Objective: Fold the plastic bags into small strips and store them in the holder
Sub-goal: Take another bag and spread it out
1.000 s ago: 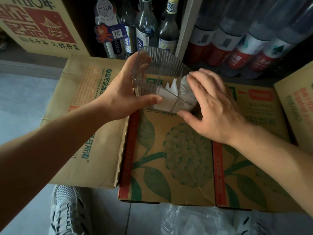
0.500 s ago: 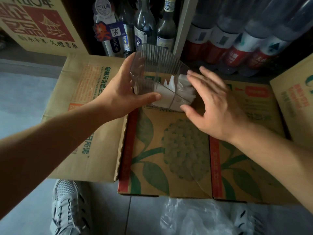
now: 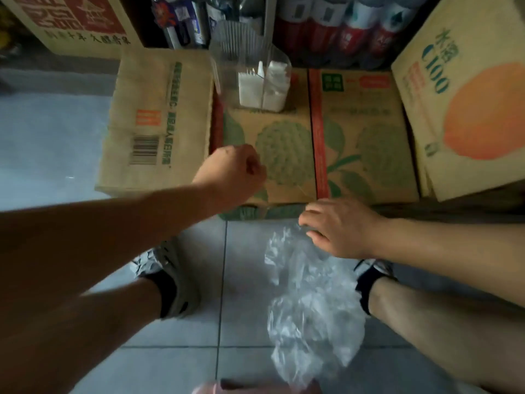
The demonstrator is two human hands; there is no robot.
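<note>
The orange-fruit carton on the right reads "C100" in green letters. The tan carton on the left bears a barcode and green Chinese lettering, too blurred to read.

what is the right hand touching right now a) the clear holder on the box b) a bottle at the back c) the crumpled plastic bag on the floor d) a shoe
c: the right hand pinches the top of the plastic bag on the floor, away from the holder.
</note>
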